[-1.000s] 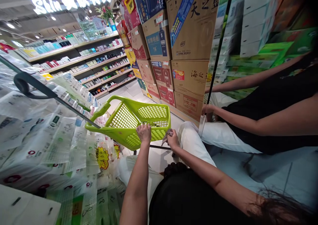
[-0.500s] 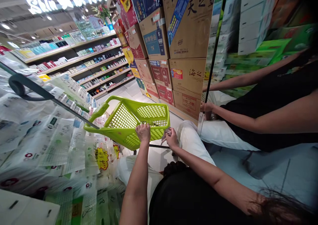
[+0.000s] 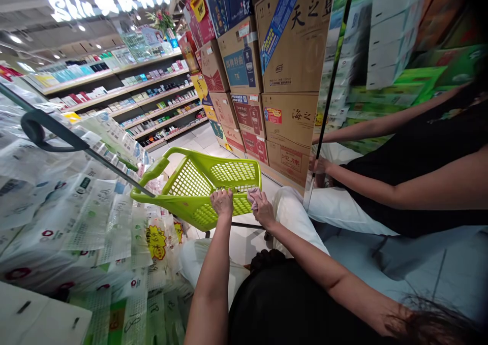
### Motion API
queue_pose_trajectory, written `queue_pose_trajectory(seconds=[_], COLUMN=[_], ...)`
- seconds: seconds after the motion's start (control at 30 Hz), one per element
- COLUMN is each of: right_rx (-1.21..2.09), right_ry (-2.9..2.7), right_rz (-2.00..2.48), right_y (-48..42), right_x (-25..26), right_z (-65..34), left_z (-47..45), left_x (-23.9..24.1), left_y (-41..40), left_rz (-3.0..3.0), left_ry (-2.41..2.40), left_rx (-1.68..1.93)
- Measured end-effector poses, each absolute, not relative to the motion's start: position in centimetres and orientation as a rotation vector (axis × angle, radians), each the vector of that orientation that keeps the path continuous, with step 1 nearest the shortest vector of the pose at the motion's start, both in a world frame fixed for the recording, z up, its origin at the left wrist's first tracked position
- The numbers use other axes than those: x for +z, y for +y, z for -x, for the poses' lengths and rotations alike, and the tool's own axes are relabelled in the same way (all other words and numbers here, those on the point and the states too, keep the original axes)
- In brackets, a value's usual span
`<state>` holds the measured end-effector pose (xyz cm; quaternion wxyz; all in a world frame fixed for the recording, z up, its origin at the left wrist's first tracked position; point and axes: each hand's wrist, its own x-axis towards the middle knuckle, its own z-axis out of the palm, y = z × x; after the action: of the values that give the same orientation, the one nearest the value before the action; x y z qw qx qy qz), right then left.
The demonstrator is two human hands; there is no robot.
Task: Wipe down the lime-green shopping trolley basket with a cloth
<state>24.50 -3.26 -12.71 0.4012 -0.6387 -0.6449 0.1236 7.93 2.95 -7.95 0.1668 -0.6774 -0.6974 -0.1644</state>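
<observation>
With my left hand point(image 3: 221, 202) gripping the near rim of the green shopping basket point(image 3: 234, 170), I should press the cloth point(image 3: 253, 196) bunched in my right hand point(image 3: 264, 210) evenly alongside.

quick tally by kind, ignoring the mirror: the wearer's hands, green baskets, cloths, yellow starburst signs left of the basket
Hands: 2 (left hand on the rim, right hand holding the cloth)
Green basket: 1
Cloth: 1
Yellow starburst signs: 2
Total: 6
</observation>
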Motion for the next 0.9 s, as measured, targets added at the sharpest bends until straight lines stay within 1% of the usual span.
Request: queue_pose_trajectory(seconds=[0.13, 0.27, 0.43, 0.57, 0.7, 0.8, 0.9], right_rx=[0.324, 0.276, 0.229, 0.181, 0.203, 0.236, 0.205], right_ry=[-1.53, -1.68, -1.671, -1.761, -1.724, -1.66, -1.687], right_rz=[1.838, 1.792, 1.879, 1.849, 1.849, 1.896, 1.916], right_y=[-2.5, -2.2, -2.1, -2.4, -2.0, -1.1, -0.9], right_x=[-11.6, -11.0, -10.3, -9.9, -9.9, -9.9, -9.7], right_z=[-25.0, -25.1, -25.7, -25.6, -27.3, -28.5, -27.9], left_z=[-8.6, -9.3, -10.1, -10.7, -9.5, -7.5, -6.0], left_x=[-8.0, -8.1, -8.3, -8.4, -7.9, -7.0, -6.3], left_y=[3.0, 3.0, 2.3, 1.6, 1.1, 1.0, 1.0], left_rz=[1.937, 1.917, 1.972, 1.942, 2.006, 1.975, 1.962], left_ry=[-2.005, -2.009, -1.957, -1.928, -1.877, -1.927, -1.935], left_rx=[-0.489, -0.524, -0.597, -0.64, -0.58, -0.551, -0.492])
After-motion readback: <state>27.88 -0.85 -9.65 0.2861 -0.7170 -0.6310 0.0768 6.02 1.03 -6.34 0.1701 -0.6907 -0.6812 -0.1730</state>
